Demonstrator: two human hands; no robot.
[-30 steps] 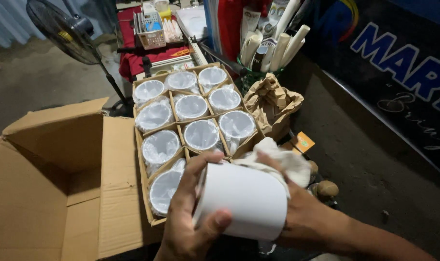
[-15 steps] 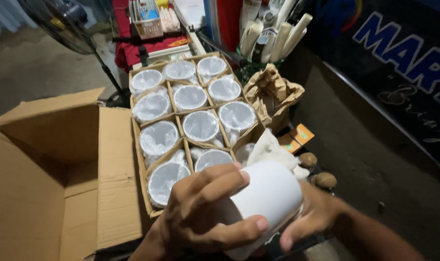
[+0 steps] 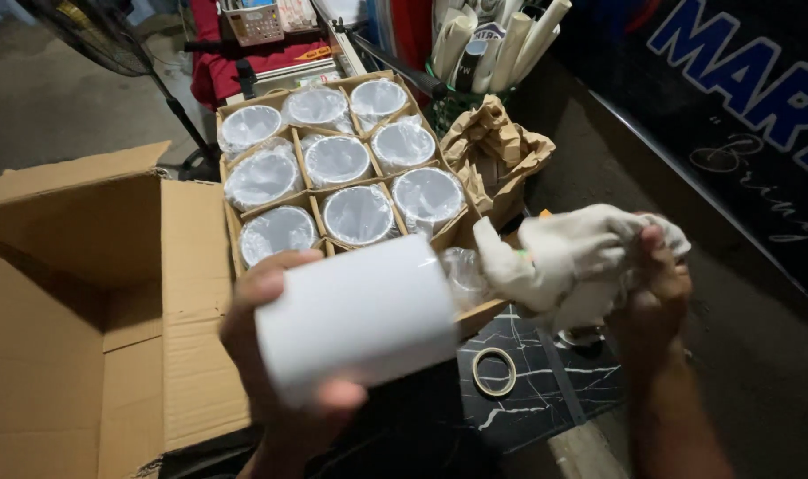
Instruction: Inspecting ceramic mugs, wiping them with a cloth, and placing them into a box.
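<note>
Head view, the only one I have: my left hand is wrapped around a plain white mug, lying sideways low in the middle of the frame, thumb under it and fingers over the far side, closed firmly on the body. My right hand is bunched shut on a white cloth, held up to the right of the mug and apart from it. Judgement on handling: the mug looks glazed and smooth, so likely slippery, stiff, fragile if knocked, with some weight for its size; a full wrap round the body seems the safest hold, and I can't see a handle from here. The cloth is soft and limp, fine to grab anywhere. Behind the mug sits a cardboard tray split by dividers into cells, each visible cell holding one more mug bagged in clear plastic; the nearest cells are hidden behind the held mug. A big open cardboard box stands left, flaps spread, touching the tray's side; what's inside I can't tell. Crumpled brown paper lies just right of the tray. A roll of tape rests on the dark marbled surface below.
</note>
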